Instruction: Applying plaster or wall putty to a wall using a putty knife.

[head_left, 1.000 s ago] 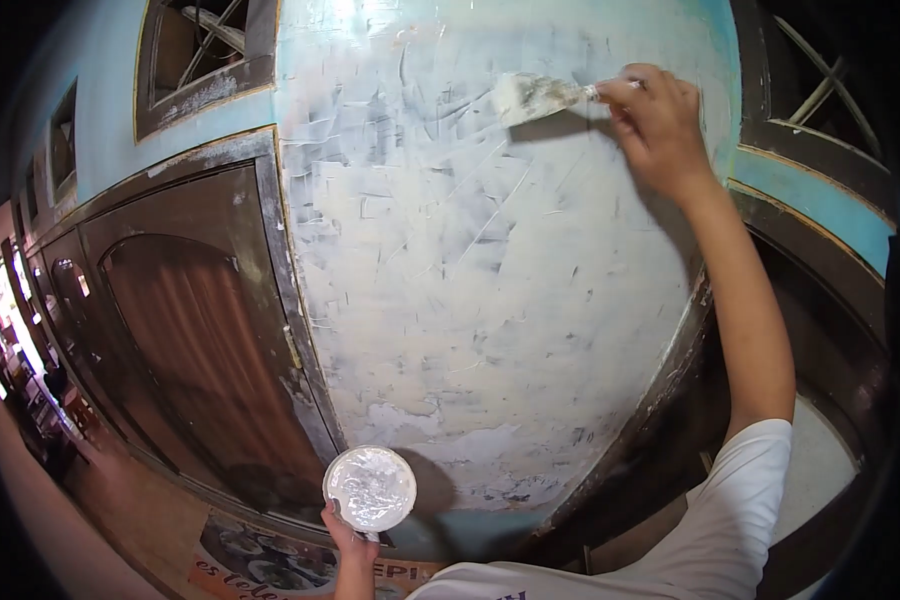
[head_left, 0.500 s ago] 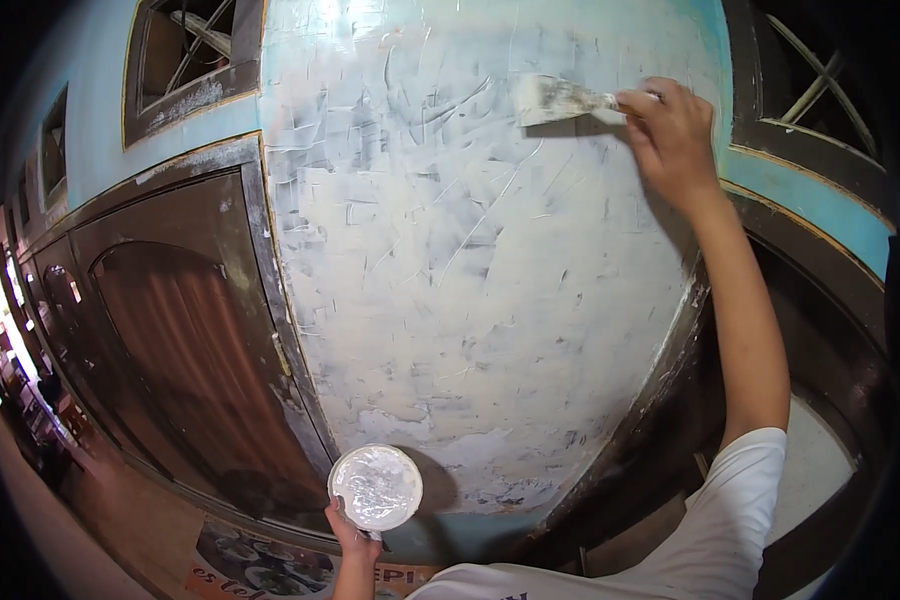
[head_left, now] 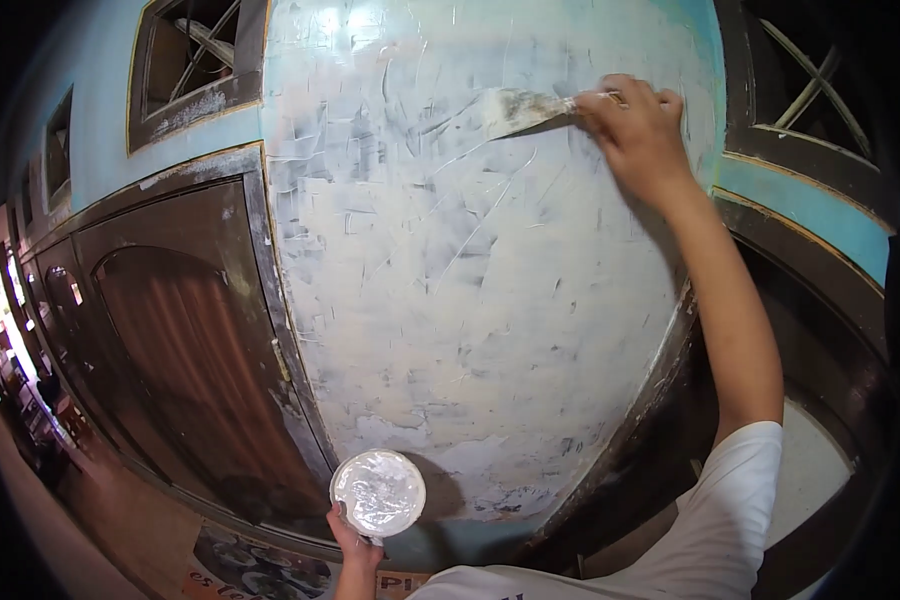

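My right hand (head_left: pixel 638 135) is closed round the handle of a putty knife (head_left: pixel 523 111) and holds it against the upper part of the wall. Its wide blade, smeared with white filler, points left. The wall (head_left: pixel 470 290) carries a patchy coat of white filler with streaks and ridges, and grey-blue shows through in places. Low in front of the wall, my left hand (head_left: pixel 355 540) grips a round white tub (head_left: pixel 378 493) from below and its left side. White filler with a rough, shiny surface lies in the tub.
Left of the wall stands a dark wooden door (head_left: pixel 170 330) with a reddish-brown curtain behind its panel. Dark-framed openings with crossed bars (head_left: pixel 195 60) sit high on both sides. A dark doorway (head_left: pixel 790 330) lies at the right. A printed banner (head_left: pixel 260 565) is at the bottom left.
My right hand has moved left along the wall with the putty knife, its blade now farther left and slightly lower. My left hand and the tub have stayed nearly in place.
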A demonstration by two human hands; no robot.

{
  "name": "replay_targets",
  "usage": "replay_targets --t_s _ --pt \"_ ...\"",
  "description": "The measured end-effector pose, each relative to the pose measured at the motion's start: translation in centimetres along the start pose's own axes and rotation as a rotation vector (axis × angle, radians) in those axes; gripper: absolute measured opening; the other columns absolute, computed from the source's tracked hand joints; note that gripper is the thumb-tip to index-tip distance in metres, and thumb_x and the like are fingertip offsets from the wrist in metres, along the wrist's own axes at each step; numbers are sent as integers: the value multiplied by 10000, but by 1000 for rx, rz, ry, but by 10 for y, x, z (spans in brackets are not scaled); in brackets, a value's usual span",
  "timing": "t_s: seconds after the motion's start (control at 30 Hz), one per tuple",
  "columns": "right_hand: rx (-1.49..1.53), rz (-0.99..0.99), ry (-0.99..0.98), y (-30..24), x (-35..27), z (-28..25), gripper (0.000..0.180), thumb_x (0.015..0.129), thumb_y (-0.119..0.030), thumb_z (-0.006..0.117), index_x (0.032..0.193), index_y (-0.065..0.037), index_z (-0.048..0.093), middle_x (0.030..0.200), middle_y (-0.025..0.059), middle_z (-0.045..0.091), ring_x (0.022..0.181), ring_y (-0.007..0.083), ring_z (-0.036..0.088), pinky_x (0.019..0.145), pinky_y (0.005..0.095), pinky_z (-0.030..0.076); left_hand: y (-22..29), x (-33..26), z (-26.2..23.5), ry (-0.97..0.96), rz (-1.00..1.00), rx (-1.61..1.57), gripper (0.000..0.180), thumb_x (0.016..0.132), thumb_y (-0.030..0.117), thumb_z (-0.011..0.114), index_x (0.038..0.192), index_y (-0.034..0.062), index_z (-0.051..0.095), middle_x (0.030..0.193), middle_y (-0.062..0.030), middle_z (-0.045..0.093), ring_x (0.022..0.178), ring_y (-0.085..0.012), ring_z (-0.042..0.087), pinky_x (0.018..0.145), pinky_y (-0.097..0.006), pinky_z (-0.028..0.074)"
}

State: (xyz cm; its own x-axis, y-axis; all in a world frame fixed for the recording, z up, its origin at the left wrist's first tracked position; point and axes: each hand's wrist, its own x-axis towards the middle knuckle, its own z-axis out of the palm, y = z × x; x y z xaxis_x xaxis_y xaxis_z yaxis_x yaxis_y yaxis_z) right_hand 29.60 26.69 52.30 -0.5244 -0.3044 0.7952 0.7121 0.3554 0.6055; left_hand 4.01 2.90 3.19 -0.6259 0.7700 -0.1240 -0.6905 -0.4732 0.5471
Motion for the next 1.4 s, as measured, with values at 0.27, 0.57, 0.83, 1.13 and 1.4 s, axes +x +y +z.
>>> replay_targets --t_s 0.27,0.57,0.83,1.13,1.4 --pt "18 28 106 1 10 -6 302 786 -132 632 1058 -251 583 1055 -13 539 1009 186 510 840 390 304 -4 6 -7 -43 8 -40 574 865 461 364 1249 50 477 1203 -104 558 1082 -274 542 931 -396 422" --pt "96 31 86 -59 21 14 329 750 -135 672 1043 -269 604 1021 -20 548 932 167 542 770 369 321 -19 12 9 -12 -48 5 548 869 459 339 1214 68 509 1161 -97 579 1045 -271 566 905 -397 450" --pt "55 116 129 -14 -14 -2 247 803 -179 632 1047 -214 605 1014 12 552 919 186 554 774 362 339 -9 7 -14 1 -18 -20 549 863 470 350 1217 79 505 1159 -88 580 1035 -275 571 882 -407 464" --pt "157 268 37 -59 -15 4 255 805 -196 635 1058 -180 599 995 37 537 773 240 537 699 355 421 -15 9 -1 -2 -38 22 566 866 485 344 1224 78 507 1177 -86 573 1054 -272 562 898 -395 451" --pt "328 460 176 -69 -74 -1 266 800 -169 629 1062 -155 583 1010 68 532 839 302 547 747 387 450 -11 3 -10 -24 -21 4 554 873 473 347 1227 76 502 1181 -85 571 1065 -273 558 911 -396 447"
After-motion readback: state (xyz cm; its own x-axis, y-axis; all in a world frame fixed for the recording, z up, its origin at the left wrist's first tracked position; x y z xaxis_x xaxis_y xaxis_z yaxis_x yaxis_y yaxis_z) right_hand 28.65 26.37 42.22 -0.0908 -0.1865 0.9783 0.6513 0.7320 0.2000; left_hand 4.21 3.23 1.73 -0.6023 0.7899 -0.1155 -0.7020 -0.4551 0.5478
